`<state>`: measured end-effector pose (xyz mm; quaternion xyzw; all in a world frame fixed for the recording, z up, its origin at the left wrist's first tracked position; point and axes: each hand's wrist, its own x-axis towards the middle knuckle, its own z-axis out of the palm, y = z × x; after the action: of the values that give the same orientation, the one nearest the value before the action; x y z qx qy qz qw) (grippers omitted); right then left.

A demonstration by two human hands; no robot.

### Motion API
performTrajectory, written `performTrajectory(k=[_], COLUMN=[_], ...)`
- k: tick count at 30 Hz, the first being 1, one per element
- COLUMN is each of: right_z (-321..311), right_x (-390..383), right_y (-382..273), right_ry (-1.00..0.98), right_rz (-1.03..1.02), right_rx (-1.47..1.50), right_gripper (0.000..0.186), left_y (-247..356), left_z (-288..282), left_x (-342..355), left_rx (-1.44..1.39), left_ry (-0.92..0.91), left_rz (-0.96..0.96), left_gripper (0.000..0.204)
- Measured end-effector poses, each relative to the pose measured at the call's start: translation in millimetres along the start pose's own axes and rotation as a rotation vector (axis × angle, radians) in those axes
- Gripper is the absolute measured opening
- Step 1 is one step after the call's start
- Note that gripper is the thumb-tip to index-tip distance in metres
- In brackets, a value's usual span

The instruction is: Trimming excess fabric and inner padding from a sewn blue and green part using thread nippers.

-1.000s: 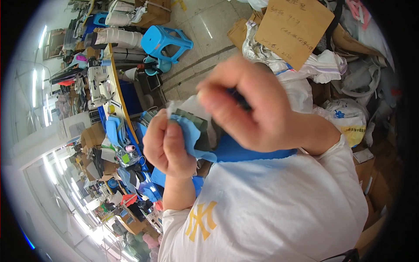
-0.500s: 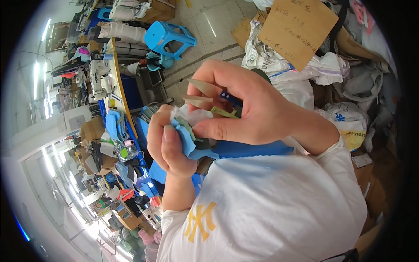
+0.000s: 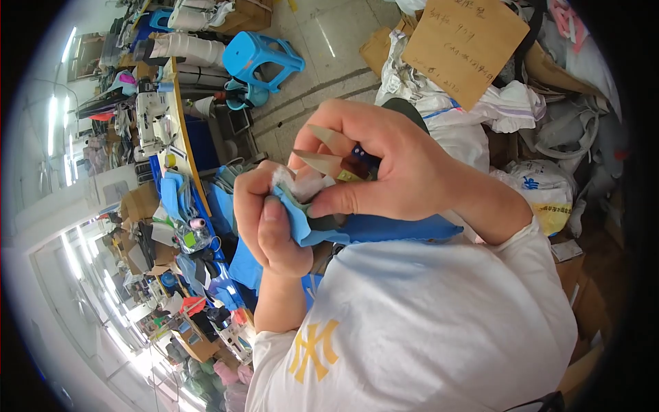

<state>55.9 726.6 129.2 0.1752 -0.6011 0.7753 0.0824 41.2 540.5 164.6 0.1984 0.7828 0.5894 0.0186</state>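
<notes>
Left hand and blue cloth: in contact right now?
Touching. The head view shows it: the left hand pinches the blue cloth, its thumb against the cloth's edge, no gap.

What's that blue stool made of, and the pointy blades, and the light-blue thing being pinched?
The blue stool looks like smooth, shiny moulded plastic: one even colour, rounded edges. The pointed blades in the right hand are probably metal: thin, tapering, with a dull sheen. The light-blue piece in the left hand seems to be soft matte fabric, since its edge is wavy.
</notes>
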Motion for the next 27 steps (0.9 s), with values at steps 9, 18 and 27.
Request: performTrajectory(k=[9, 18, 27], right_z=[7, 8, 11], right_x=[2, 9, 9], right_y=[-2, 3, 4], right_ry=[0.030, -0.116, 0.149], right_rz=[-0.027, 0.137, -0.171], right_rx=[-0.051, 0.199, -0.189], right_gripper=[0.036, 0.034, 0.037], left_y=[-8, -20, -33], left_z=[-2, -11, 7], left_x=[-1, 7, 20], left_rx=[0.011, -0.362, 0.035], left_ry=[0.057, -0.120, 0.151], left_rz=[0.065, -0.067, 0.202], left_gripper=[0.042, 0.042, 0.038])
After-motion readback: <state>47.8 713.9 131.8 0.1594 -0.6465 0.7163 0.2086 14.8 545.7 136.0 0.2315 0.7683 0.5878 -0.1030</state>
